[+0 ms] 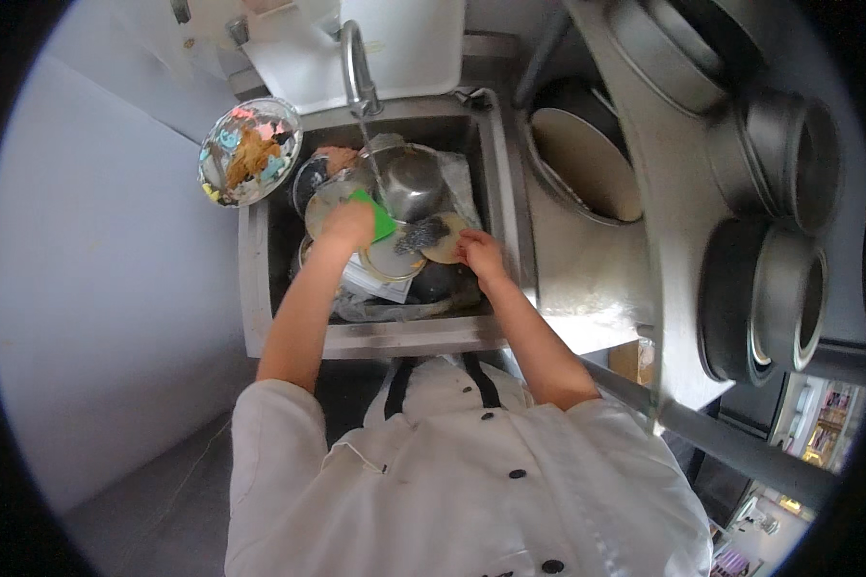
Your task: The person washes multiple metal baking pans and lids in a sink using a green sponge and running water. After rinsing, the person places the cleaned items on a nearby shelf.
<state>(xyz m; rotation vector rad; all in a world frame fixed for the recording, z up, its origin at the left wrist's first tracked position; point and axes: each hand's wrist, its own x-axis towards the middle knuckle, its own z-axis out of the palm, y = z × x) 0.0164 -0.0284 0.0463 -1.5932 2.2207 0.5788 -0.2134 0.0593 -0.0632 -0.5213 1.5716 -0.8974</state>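
Observation:
My left hand [348, 225] grips a green scraper [377, 218], a flat piece that looks like plastic, over the middle of the sink. The fingers of my right hand [480, 252] pinch the edge of a pale round disc [444, 249], partly covered in dark residue. Just below the scraper lies a round translucent lid or dish [390, 263] with orange bits on it. Behind both hands sits a metal bowl [417, 177]. A thin stream of water [369, 148] falls from the curved faucet [356, 65] beside that bowl.
The steel sink [411, 339] also holds other soiled dishes and crumpled clear plastic [372, 310]. A clear bowl [249, 153] smeared with coloured residue rests at its left back corner. Metal pans [725, 296] crowd the shelf at right, and a large round pan [584, 162] stands below it.

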